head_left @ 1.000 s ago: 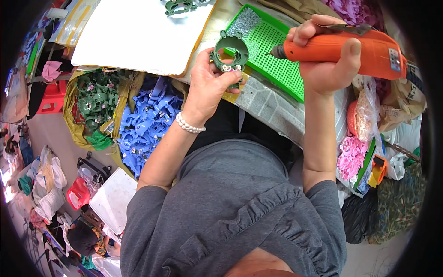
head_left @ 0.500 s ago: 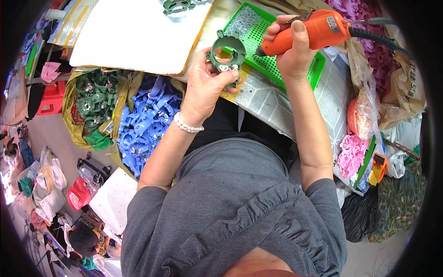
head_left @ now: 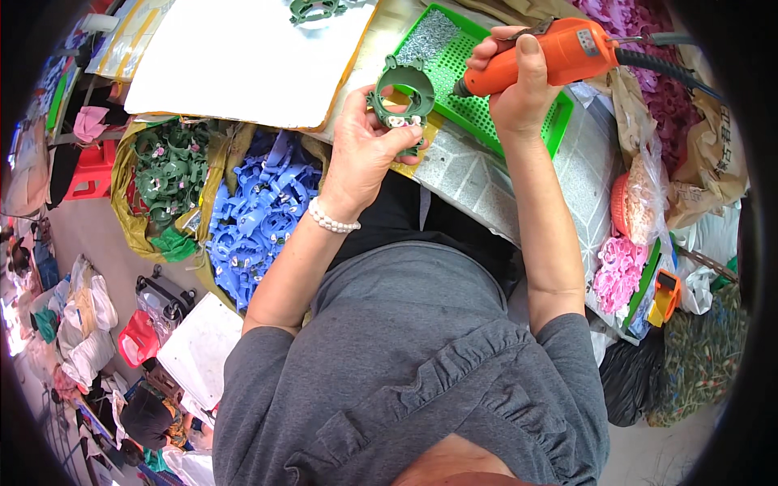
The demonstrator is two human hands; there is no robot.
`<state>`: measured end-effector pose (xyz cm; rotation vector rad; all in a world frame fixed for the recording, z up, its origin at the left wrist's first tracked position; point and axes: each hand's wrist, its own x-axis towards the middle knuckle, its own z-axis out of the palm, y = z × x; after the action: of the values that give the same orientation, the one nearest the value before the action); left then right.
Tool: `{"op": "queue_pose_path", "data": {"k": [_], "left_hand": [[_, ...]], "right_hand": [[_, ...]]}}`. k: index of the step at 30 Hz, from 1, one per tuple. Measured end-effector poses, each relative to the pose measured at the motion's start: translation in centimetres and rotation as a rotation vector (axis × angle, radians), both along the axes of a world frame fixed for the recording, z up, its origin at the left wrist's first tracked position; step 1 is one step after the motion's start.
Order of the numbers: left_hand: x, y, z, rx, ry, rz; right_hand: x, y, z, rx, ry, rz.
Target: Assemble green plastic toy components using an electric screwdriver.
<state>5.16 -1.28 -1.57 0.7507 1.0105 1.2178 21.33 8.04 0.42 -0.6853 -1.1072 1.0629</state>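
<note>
Left hand (head_left: 365,150) pinches green plastic ring (head_left: 403,91) above the desk (head_left: 486,174). Right hand (head_left: 519,85) wrapped around orange power screwdriver (head_left: 539,58), tip beside ring.

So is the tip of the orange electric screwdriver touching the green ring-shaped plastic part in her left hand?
Apart. The head view shows the orange electric screwdriver with its tip over the green perforated tray, a clear gap from the green ring-shaped plastic part.

Grey floor (head_left: 81,235), red stool (head_left: 89,168), daylight

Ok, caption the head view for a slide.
Left hand holds a green ring part; right hand aims an orange power screwdriver.
</note>
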Motion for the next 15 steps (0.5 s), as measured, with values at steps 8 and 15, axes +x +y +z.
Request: {"op": "queue_pose_path", "data": {"k": [8,15], "left_hand": [[0.14,0.01,-0.13,-0.006,-0.007,-0.013],[0.00,0.03,-0.35,-0.012,-0.003,-0.011]], "right_hand": [[-0.04,-0.09,0.03,-0.006,-0.008,0.005],[-0.03,0.13,-0.12,-0.012,-0.010,-0.002]]}}
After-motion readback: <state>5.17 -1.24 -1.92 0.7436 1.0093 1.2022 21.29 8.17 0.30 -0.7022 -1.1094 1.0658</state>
